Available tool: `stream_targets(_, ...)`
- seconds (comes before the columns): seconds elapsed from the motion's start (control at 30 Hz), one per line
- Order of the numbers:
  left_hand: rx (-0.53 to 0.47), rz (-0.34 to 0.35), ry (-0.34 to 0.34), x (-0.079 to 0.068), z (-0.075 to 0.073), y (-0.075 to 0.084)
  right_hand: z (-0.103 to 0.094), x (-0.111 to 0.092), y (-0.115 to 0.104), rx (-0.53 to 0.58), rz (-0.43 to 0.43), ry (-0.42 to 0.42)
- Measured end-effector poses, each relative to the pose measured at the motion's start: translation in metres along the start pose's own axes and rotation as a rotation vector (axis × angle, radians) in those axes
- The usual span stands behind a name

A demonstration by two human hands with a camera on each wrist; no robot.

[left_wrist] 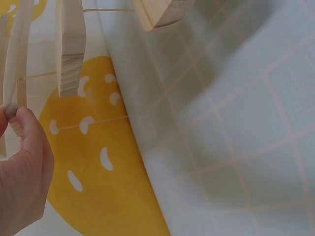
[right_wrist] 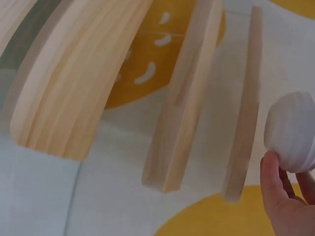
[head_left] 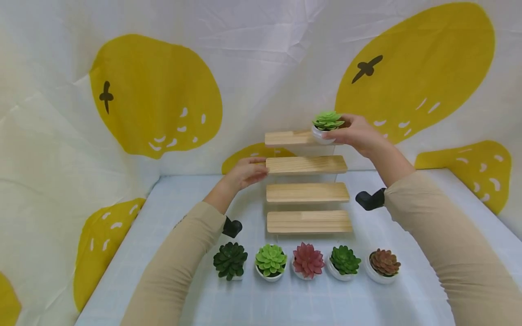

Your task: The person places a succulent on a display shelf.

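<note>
A potted light green succulent (head_left: 328, 121) in a white pot (right_wrist: 290, 130) is gripped by my right hand (head_left: 359, 133) at the right end of the top wooden shelf (head_left: 287, 138). In the right wrist view a narrow gap shows between pot and shelf. My left hand (head_left: 246, 173) pinches the left end of the second shelf (head_left: 306, 165) between thumb and fingers, as the left wrist view shows. Below are the third shelf (head_left: 307, 193) and the lowest shelf (head_left: 309, 222), both bare.
Along the front stand a dark green succulent (head_left: 230, 260), a light green one (head_left: 271, 260), a red one (head_left: 308, 260), a green one (head_left: 345, 260) and a brown one (head_left: 384, 262). A white cloth with yellow fruit shapes (head_left: 155, 95) hangs behind the pale checked tabletop (head_left: 285, 303).
</note>
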State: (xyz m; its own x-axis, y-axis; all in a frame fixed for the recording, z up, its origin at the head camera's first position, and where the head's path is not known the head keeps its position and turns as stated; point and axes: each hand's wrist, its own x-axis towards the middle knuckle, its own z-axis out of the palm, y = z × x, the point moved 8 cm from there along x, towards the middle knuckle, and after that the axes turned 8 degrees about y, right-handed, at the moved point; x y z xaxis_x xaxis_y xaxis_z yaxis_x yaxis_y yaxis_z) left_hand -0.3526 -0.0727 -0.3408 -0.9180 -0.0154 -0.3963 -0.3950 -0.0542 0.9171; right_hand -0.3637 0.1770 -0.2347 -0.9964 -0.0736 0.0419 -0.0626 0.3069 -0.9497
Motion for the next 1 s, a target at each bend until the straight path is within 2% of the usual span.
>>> stream_targets(0.23,-0.004,0.025,-0.018,-0.001,0.002,0.004,0.019,0.015,-0.002,-0.023,0.025,0.034)
stream_targets(0.43,-0.001,0.016,-0.018,0.0,0.003,0.003,0.029,0.021,-0.004,-0.012,0.048,0.037)
stream_targets(0.77,-0.018,0.014,-0.016,0.0,0.005,0.007,0.037,0.029,-0.008,0.093,0.075,0.045)
stream_targets(1.0,-0.009,0.011,-0.02,0.0,0.005,0.005,0.039,0.027,-0.005,0.098,0.087,0.047)
